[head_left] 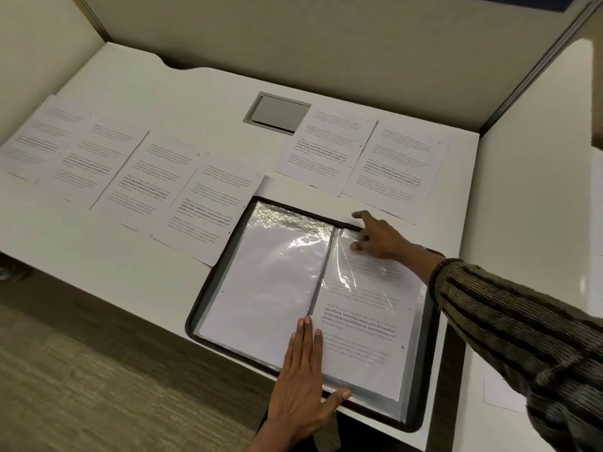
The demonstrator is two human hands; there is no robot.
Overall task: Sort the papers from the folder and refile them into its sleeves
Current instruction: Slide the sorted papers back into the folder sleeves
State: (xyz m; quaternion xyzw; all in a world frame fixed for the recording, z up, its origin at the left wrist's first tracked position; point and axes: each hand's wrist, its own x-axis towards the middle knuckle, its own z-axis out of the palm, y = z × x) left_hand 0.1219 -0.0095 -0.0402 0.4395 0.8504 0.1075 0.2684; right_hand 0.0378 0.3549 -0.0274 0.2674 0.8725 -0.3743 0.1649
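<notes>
An open black folder (212,282) with clear plastic sleeves lies on the white desk (114,256) near its front edge. Its left sleeve (270,275) shows a blank sheet, its right sleeve (365,305) a printed page. My left hand (301,380) lies flat on the bottom of the folder near its spine, fingers straight. My right hand (375,238) rests on the top of the right sleeve, its fingers on the plastic at the upper edge. Several printed papers lie spread on the desk: a row at the left (137,171) and two at the right (365,154).
A grey cable hatch (277,113) sits in the desk behind the papers. Partition walls enclose the desk at the back and both sides. Another sheet (499,391) lies on the surface at the right. Carpeted floor (81,370) shows at the lower left.
</notes>
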